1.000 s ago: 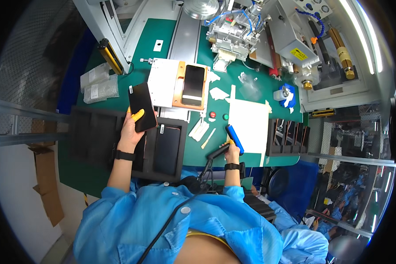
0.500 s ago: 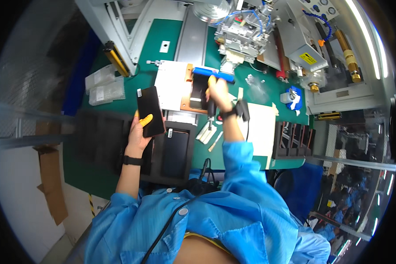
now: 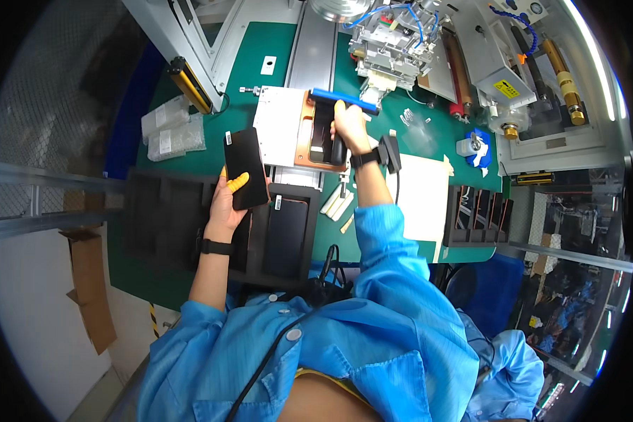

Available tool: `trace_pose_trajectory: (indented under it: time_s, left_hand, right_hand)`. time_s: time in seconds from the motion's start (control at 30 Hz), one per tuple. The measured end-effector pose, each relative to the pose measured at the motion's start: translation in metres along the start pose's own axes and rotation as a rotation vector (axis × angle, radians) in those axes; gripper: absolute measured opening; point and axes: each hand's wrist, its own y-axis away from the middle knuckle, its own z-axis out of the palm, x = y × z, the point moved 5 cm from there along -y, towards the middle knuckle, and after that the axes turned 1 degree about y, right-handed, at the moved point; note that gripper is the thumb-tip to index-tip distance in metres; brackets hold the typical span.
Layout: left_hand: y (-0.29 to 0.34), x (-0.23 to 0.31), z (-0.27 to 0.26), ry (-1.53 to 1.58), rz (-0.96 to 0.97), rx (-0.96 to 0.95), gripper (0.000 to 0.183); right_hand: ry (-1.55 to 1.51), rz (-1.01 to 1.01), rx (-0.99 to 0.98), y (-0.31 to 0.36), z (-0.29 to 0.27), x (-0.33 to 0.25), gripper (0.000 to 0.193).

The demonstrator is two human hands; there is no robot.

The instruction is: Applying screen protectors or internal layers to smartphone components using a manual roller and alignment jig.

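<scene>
Both hands are busy: our right hand (image 3: 348,126) has carried the blue-headed roller (image 3: 344,102) up-frame onto the copper fixture (image 3: 308,133), gripping it, while our left hand (image 3: 226,200) keeps clasping a dark phone (image 3: 246,167).

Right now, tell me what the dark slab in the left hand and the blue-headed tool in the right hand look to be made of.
Dark slab: probably glass or glossy plastic, since its black face is flat and faintly shiny. Blue-headed tool: likely moulded plastic, with a matte blue crossbar over a black grip; a rubber roller can't be ruled out.
</scene>
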Motion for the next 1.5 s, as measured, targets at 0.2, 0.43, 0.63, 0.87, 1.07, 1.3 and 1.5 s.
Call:
trace_pose_trajectory:
  time_s: [0.2,0.43,0.63,0.87,1.07,1.3,1.5]
  left_hand:
    - [-0.001,0.005,-0.002,-0.006,0.027,-0.016,0.034]
    - [0.02,0.005,0.031,0.175,-0.083,-0.117,0.044]
    - [0.032,-0.006,0.065,0.154,-0.063,-0.189,0.053]
    - [0.036,-0.012,0.085,0.133,-0.123,-0.256,0.054]
    - [0.036,0.003,0.025,-0.012,-0.094,-0.066,0.04]
    - [0.094,0.117,-0.092,-0.86,0.582,0.601,0.036]
    - [0.112,0.115,-0.1,-1.668,0.437,0.755,0.05]
  right_hand:
    - [0.28,0.065,-0.059,0.147,-0.013,0.02,0.029]
    - [0.151,0.378,0.381,0.119,-0.115,0.179,0.03]
    - [0.344,0.316,0.441,0.103,-0.139,0.222,0.036]
    - [0.301,0.3,0.745,0.089,-0.181,0.305,0.041]
    - [0.096,0.452,0.728,0.155,-0.101,0.267,0.04]
    - [-0.008,0.541,0.744,0.09,-0.169,0.273,0.036]
    - [-0.046,0.555,0.792,0.139,-0.098,0.271,0.038]
